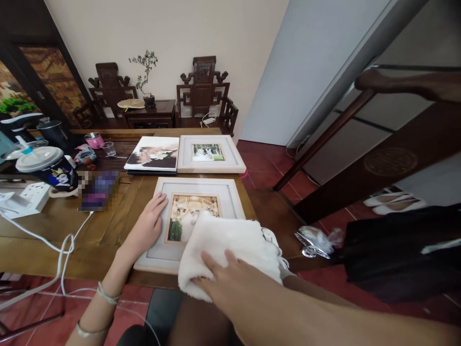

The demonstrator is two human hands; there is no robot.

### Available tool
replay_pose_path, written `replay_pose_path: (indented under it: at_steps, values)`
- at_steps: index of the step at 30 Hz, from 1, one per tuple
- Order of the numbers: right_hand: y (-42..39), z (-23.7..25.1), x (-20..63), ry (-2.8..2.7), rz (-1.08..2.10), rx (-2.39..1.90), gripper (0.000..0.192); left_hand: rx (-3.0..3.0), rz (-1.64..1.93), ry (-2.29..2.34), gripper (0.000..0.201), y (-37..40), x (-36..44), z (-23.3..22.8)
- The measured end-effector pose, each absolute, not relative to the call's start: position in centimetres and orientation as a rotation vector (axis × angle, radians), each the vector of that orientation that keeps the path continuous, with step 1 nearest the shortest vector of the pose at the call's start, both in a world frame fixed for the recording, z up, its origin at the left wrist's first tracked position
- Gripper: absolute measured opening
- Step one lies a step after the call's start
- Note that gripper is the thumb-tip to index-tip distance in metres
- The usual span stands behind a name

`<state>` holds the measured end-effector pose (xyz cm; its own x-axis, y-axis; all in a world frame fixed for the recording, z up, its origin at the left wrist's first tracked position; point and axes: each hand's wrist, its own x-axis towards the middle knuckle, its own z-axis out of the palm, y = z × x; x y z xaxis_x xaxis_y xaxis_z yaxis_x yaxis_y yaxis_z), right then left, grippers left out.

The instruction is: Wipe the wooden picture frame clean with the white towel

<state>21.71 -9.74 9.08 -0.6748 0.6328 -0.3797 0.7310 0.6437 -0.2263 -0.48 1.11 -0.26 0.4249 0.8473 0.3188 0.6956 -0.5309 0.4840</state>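
Fingers point(216, 266) of our right hand point(230, 281) lie spread flat on a white towel point(230, 245), pressing it rather than gripping; the towel covers the lower right corner of the nearest framed photo point(196, 211). Our left hand point(147, 226) rests open on that frame's left border, fingers stretched, holding nothing. The frame lies flat at the near edge of the wooden surface point(118, 216). Beyond it lie a second framed photo point(210, 154) and a photo album point(153, 154), side by side. Farther left stand a dark printed mug point(59, 175) and a pink cup point(94, 140).
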Motion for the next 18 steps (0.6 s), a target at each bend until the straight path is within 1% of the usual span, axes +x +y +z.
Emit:
replay_pose_path:
  at_steps: [3,4,5,7,9,11,14,16,18]
  values:
    - [-8.3,8.6,21.4,2.473,-0.458,1.186,0.090,2.398,0.765,1.313,0.051,1.1,-0.5,-0.1]
    - [-7.4,8.2,21.6,2.454,-0.402,1.240,0.095,2.394,0.765,1.300,0.051,1.1,-0.6,-0.1]
    - [-6.3,7.7,22.0,2.466,-0.327,1.294,0.094,2.391,0.768,1.288,0.051,1.1,-0.6,0.0]
    - [-3.6,6.6,23.2,2.573,-0.139,1.368,0.083,2.388,0.775,1.278,0.051,1.1,-0.7,0.0]
    - [-0.9,5.7,24.3,2.667,-0.008,1.410,0.085,2.393,0.776,1.278,0.052,1.1,-0.8,0.0]
    - [1.1,5.3,24.8,2.699,0.038,1.461,0.086,2.398,0.777,1.290,0.051,1.1,-0.8,0.0]
    - [1.7,5.7,23.8,2.632,-0.036,1.511,0.084,2.379,0.814,1.326,0.049,1.0,-0.6,0.2]
    - [0.3,6.7,22.4,2.547,-0.159,1.528,0.084,2.358,0.843,1.342,0.048,0.9,-0.4,0.3]
    - [-2.2,8.2,21.2,2.501,-0.363,1.479,0.085,2.339,0.853,1.351,0.048,0.9,-0.3,0.4]
